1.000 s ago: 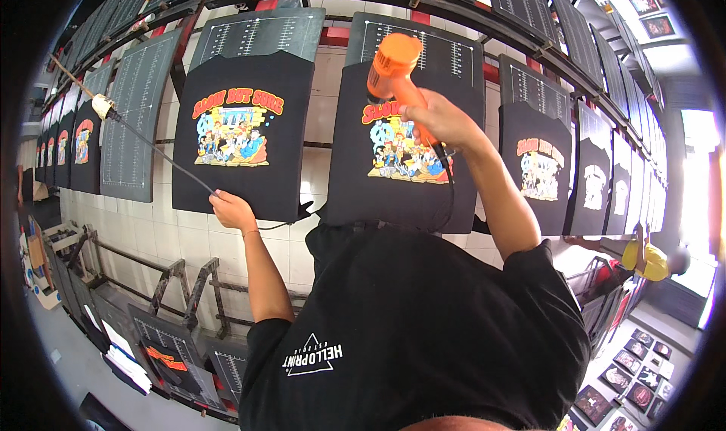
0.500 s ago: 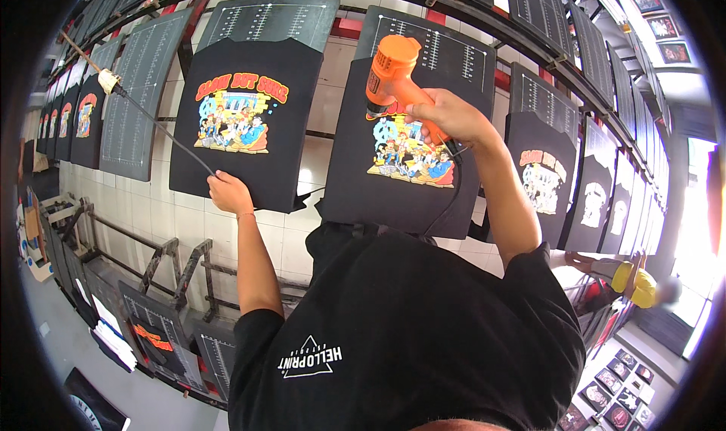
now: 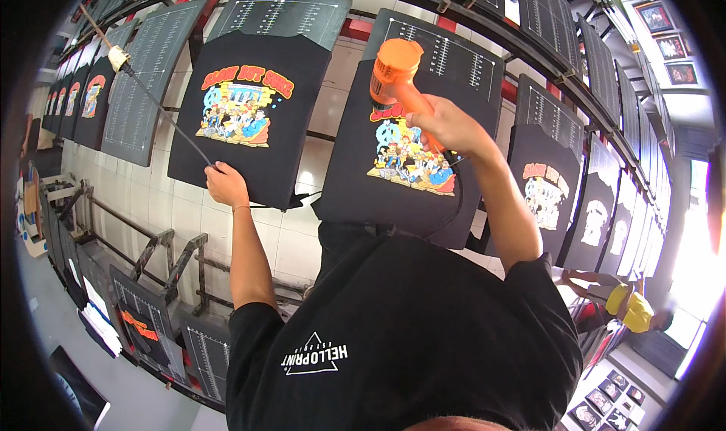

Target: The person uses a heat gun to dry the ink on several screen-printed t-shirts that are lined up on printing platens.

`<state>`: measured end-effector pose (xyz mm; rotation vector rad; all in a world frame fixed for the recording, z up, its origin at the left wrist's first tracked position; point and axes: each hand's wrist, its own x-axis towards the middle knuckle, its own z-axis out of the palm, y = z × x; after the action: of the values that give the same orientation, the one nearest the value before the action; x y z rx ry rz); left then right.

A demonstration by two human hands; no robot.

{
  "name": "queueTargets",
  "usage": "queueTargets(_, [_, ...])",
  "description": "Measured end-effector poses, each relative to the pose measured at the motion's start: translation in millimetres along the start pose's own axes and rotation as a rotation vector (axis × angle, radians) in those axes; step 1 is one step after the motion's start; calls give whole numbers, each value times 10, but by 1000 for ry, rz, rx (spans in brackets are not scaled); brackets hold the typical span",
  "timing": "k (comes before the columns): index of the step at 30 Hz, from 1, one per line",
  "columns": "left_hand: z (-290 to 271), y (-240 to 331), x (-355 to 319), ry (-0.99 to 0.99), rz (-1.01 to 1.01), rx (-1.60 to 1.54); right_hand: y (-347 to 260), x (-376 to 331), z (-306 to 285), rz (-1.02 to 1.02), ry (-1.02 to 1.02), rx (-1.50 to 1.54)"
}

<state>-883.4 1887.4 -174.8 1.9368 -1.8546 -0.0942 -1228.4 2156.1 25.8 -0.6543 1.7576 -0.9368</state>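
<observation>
My right hand (image 3: 456, 123) is wrapped round the handle of an orange hot-air gun (image 3: 398, 66), its nozzle angled down over a black T-shirt (image 3: 357, 195). Part of that shirt's colourful cartoon print (image 3: 404, 159) is covered by the gun. Closed round a black power cord (image 3: 175, 126), my left hand (image 3: 226, 184) is at the lower edge of another printed black T-shirt (image 3: 293, 75) to the left. The cord runs up and left to a cream plug connector (image 3: 119, 58). Both shirts lie flat on dark boards marked with white scales. More cord trails below my right hand.
Several more boards with black printed shirts line up to the left and right (image 3: 541, 180). Dark metal rails (image 3: 491, 40) pass behind them, and a frame (image 3: 170, 268) stands at lower left. A person in a yellow top (image 3: 635, 310) is at the far right.
The whole view has shifted slightly. The hot-air gun has moved a little away from the print, showing more of its red lettering. My left hand still grips the cord.
</observation>
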Motion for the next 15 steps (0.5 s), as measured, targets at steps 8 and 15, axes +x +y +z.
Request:
queueTargets(8, [5,-26,-8,4,12,-2,-24,-55,45,7,-32,19])
queueTargets(15, [7,-25,-6,0,-2,4,23,-59,-4,18,-63,13])
